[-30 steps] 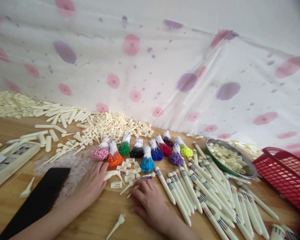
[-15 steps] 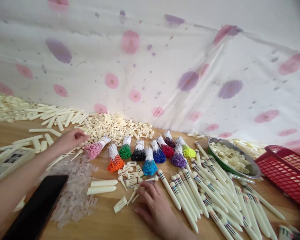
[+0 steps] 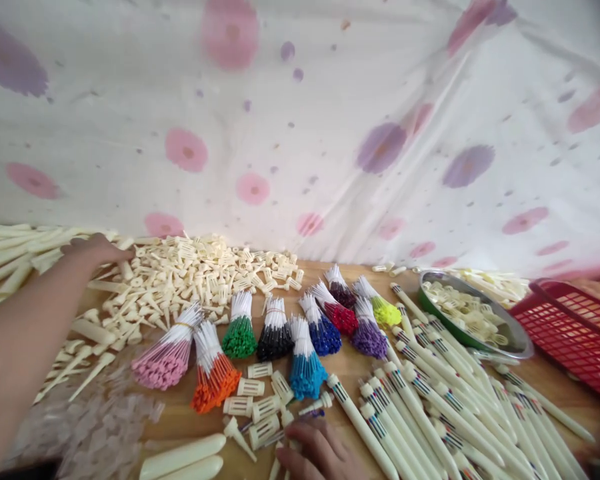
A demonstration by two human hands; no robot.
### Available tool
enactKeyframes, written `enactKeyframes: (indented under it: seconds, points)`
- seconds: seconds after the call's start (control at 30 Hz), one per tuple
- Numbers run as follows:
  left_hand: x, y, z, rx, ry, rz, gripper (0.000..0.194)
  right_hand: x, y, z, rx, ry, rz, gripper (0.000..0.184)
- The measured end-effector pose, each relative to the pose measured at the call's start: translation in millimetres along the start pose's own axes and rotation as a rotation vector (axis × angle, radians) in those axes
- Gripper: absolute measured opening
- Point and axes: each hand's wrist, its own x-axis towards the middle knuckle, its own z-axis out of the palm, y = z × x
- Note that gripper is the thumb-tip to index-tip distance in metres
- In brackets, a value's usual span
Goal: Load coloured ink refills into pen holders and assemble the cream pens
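Cream pen barrels (image 3: 16, 279) are lying nine o'clock from the left hand (image 3: 96, 252), pointing toward two; right hand (image 3: 323, 450) farther, both grips unclear.

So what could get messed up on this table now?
The left hand is right beside the pile of small parts, so a bump might scatter some.

The pink bundle and orange bundle sit very close together; if they came loose, their colors could mix.

The pens lie loosely heaped near the right hand, so a nudge might make some roll.
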Motion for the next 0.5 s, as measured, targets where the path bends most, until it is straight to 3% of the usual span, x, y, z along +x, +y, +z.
enactKeyframes:
  seconds: [0.1,0.27,0.4,0.5]
  points:
    - [2,3,5.1,0.061,-0.042,-0.182,0.087,3,-1,-4,-0.003,0.007,-0.002,0.03]
    - [-8,14,-4.8,0.076,-0.092,-0.211,0.07,5,-2,-8,0.016,-0.013,-0.03,0.028]
    - [-18,24,-26.4,0.073,-0.072,-0.213,0.067,6,-3,-8,0.037,-0.005,-0.035,0.029]
    - [-24,38,-57.3,0.078,-0.026,-0.234,0.069,9,-3,-14,0.059,0.002,-0.049,0.037]
